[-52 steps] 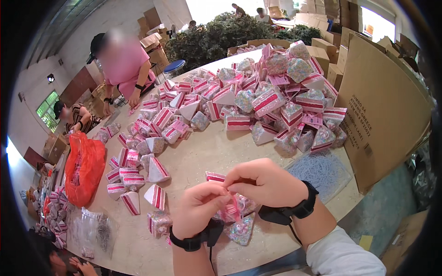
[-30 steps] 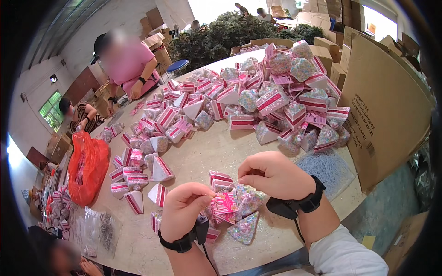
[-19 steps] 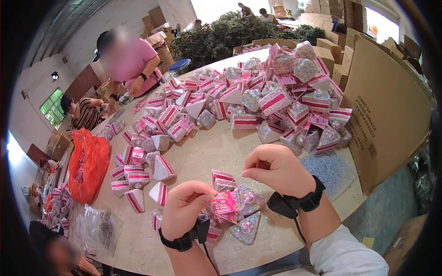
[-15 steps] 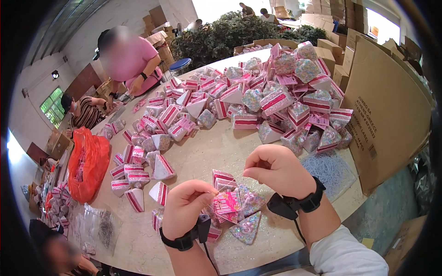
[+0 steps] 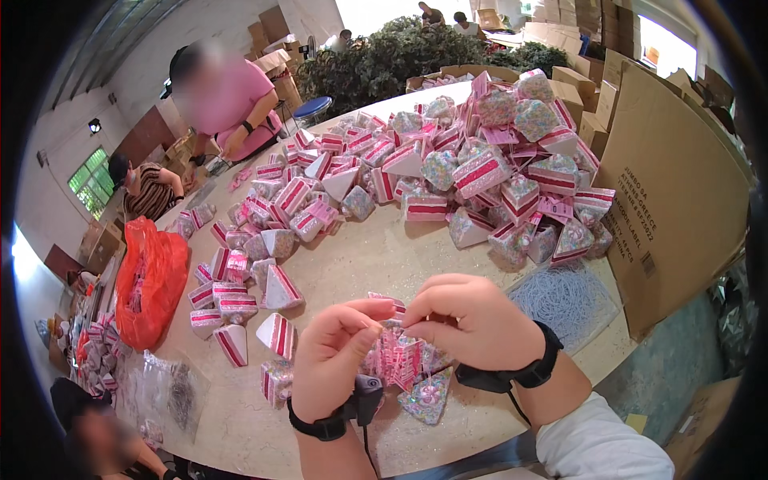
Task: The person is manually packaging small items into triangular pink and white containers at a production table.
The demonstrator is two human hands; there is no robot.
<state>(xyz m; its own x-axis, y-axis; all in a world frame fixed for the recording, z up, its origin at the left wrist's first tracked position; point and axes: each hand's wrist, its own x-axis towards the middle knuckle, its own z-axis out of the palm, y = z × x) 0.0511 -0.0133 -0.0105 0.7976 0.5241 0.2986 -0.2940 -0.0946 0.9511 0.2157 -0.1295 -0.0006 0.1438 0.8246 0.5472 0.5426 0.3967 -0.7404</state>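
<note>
My left hand (image 5: pixel 334 356) is pinched closed at the top edge of a pink striped paper tag (image 5: pixel 398 358), which is blurred and hangs between my hands. Close beside it, my right hand (image 5: pixel 474 324) has thumb and forefinger pressed together; what it holds is too fine to make out. Below the tag lies a cake-slice ornament (image 5: pixel 426 398) with a pastel sprinkled top. More slices sit under and behind my fingers, partly hidden. Left of my left hand lies a white-and-pink slice (image 5: pixel 277 334).
A large heap of cake-slice ornaments (image 5: pixel 480 172) covers the table's far side. Bluish-white strings (image 5: pixel 564 308) lie in a plastic bag at right, beside a tall cardboard sheet (image 5: pixel 668 192). At left are a red plastic bag (image 5: pixel 152 280) and a clear bag (image 5: pixel 172 392). Several people work nearby.
My right hand has moved down and left, bringing its fingertips close to the left hand's. The tag has turned and blurred. My left hand has shifted slightly.
</note>
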